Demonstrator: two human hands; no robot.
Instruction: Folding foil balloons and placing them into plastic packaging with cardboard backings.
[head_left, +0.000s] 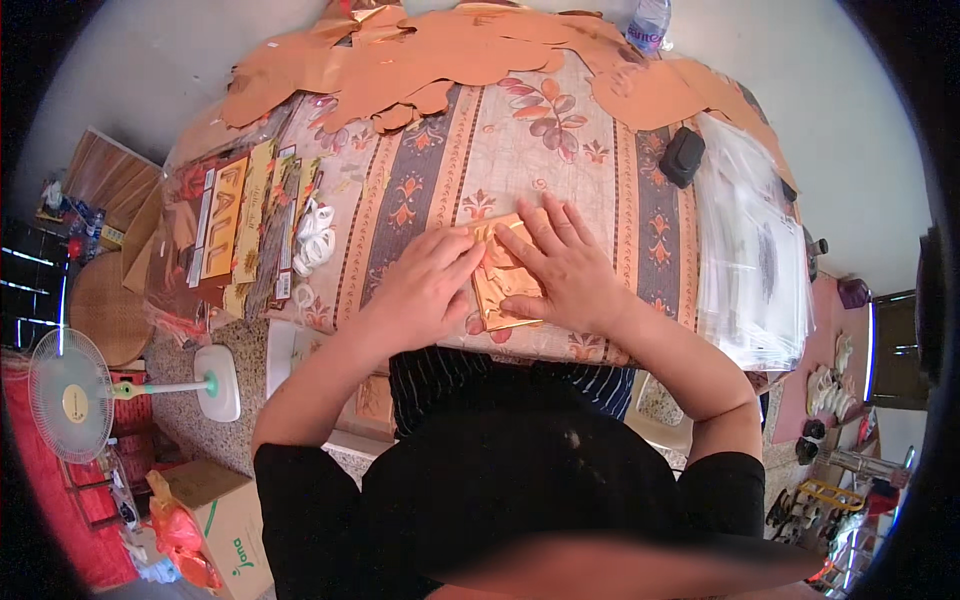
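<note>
A folded packet of shiny gold foil (497, 290) lies flat on the patterned tablecloth in front of me. My right hand (572, 270) rests palm down over its right part, fingers spread and thumb on the foil's lower part. At the packet's upper left edge, my left hand (432, 283) touches the foil with its fingertips. Its fingers are slightly bent and its thumb is held apart from them. Whether the left fingertips reach under the edge is hidden.
Orange-brown cut-out sheets (440, 50) cover the table's far side. Packaged decorations (228, 225) and white cord bundles (314, 240) lie left. Right are a black case (682, 157) and clear plastic sleeves (750, 250). A bottle (649, 25) stands behind; a fan (75, 395) stands lower left.
</note>
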